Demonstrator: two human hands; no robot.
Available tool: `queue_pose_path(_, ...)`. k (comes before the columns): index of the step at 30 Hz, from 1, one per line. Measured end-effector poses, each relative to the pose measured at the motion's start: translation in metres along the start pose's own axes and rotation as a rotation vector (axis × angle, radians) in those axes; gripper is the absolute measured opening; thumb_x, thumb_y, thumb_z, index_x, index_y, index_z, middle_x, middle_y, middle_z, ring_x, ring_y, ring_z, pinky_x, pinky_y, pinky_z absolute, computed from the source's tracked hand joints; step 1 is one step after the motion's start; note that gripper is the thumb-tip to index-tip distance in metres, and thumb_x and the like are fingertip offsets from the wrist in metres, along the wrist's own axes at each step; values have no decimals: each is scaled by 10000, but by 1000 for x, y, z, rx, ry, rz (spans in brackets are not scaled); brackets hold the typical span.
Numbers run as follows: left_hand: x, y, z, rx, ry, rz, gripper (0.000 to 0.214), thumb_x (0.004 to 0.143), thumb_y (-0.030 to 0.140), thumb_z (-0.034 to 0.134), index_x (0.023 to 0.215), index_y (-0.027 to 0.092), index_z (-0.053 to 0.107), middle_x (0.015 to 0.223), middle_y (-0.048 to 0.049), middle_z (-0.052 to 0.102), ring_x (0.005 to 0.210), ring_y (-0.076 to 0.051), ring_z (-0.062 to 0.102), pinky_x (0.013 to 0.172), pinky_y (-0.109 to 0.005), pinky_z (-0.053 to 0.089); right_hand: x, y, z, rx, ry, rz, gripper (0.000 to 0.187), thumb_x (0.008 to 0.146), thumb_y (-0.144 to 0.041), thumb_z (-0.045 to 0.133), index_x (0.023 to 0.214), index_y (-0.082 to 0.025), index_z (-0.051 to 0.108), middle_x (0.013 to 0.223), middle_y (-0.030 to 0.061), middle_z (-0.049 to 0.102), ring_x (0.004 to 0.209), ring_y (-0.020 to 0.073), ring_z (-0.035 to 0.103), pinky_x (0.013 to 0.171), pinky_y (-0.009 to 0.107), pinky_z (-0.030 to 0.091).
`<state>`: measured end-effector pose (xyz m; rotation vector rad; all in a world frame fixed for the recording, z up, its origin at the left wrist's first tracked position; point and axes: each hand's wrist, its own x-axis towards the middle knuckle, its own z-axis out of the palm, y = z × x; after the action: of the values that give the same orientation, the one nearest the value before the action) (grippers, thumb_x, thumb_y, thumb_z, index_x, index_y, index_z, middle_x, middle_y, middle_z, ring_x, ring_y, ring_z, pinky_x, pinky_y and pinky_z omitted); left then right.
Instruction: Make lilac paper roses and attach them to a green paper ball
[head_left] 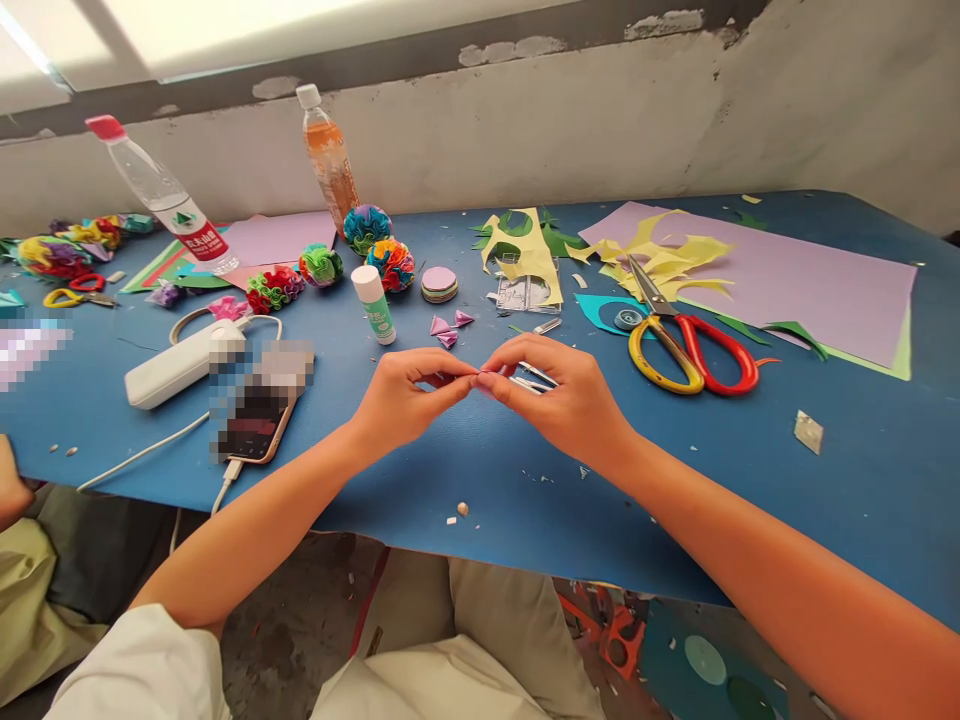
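My left hand (401, 395) and my right hand (555, 390) meet over the middle of the table. The thumbs and forefingers of both are pinched together on a small pinkish-purple paper piece (484, 384), nearly all hidden by the fingertips. A slim silver metal tool (534, 377) shows between the fingers of my right hand; whether it is held or lies on the table I cannot tell. Just beyond the hands are several folded purple paper pieces (444, 325), a stack of round paper discs (439, 284) and a glue stick (374, 305), standing upright.
Scissors (667, 325) with red and yellow handles lie right, against purple sheets (817, 275) and yellow paper scraps (660, 250). Left are a phone (262, 415) on a cable, a white power bank (184, 365), ruffled paper balls (390, 265) and two bottles (330, 155) (176, 205). Another person's arm (11, 485) shows.
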<state>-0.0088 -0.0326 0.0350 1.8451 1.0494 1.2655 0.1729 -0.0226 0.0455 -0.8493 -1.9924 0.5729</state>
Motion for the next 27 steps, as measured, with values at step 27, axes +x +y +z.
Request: queue_pose_path(27,4,-10,2,-152,-42,-51,119,739,252,717,817,180,773,779,-53,729,672,-107,626,509,-170,481,1,9,-10,-361,-47,-231,116,884,-235,550,809,-202,632,743,5,680,734,149,612,757,308,440)
